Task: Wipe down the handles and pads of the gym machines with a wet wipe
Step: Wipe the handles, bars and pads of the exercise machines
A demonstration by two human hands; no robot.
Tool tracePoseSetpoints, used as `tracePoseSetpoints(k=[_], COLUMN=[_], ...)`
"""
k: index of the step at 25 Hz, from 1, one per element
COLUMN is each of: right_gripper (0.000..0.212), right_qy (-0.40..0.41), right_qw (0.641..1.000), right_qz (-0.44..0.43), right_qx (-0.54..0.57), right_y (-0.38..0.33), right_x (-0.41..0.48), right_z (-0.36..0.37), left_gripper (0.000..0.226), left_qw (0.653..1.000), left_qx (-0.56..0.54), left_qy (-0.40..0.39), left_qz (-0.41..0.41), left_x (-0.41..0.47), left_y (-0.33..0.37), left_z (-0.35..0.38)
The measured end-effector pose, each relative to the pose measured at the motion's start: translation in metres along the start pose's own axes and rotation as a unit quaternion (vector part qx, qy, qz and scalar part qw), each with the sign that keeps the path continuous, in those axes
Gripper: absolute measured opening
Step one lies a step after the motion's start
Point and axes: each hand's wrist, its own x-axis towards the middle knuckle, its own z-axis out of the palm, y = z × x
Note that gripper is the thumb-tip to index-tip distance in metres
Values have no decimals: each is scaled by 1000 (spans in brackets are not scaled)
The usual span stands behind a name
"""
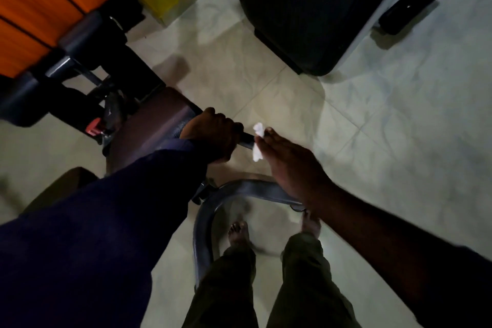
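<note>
My left hand (pixel 213 136) grips a dark handle bar (pixel 247 139) that sticks out from the brown seat pad (pixel 157 128) of a gym machine. Just right of it, my right hand (pixel 290 165) holds a crumpled white wet wipe (pixel 257 141) against the bare end of the bar. The wipe shows above and below the bar at my fingertips. The fingers themselves lie fairly straight, and how they hold the wipe is hidden by the back of the hand.
A curved grey metal frame tube (pixel 213 210) runs under my hands near my bare feet (pixel 239 234). Orange padding (pixel 40 2) lies at top left. A large black machine base (pixel 306 8) stands at top centre, and a black bar (pixel 415 0) rests on the pale tiled floor (pixel 399 114).
</note>
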Motion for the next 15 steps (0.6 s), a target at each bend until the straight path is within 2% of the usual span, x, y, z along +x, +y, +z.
tracePoseSetpoints(k=[2, 4, 6, 7, 10, 12, 15], right_gripper=[51, 50, 50, 49, 32, 24, 23], right_qy=[-8, -7, -4, -5, -65, -2, 107], right_qw=[998, 992, 987, 988, 984, 953, 875], right_qz=[-60, -122, -161, -149, 37, 149, 239], right_qx=[5, 10, 18, 31, 164, 265, 407], right_y=[-1, 13, 47, 67, 110, 131, 152], right_x=[16, -1, -38, -54, -74, -73, -77], right_z=[-1, -8, -32, -46, -110, -159, -245], left_gripper=[26, 34, 44, 44, 32, 23, 11], left_qw=[999, 997, 989, 973, 868, 798, 687], left_qx=[10, -29, -125, -213, -470, -568, -677], left_qy=[45, 39, 30, 33, 32, 54, 188], left_qz=[-23, -52, -72, -82, -158, -191, -184], left_x=[-4, -2, -1, -2, 0, 10, 30], left_y=[4, 15, 34, 45, 79, 92, 96], left_z=[3, 4, -1, -10, -67, -118, -214])
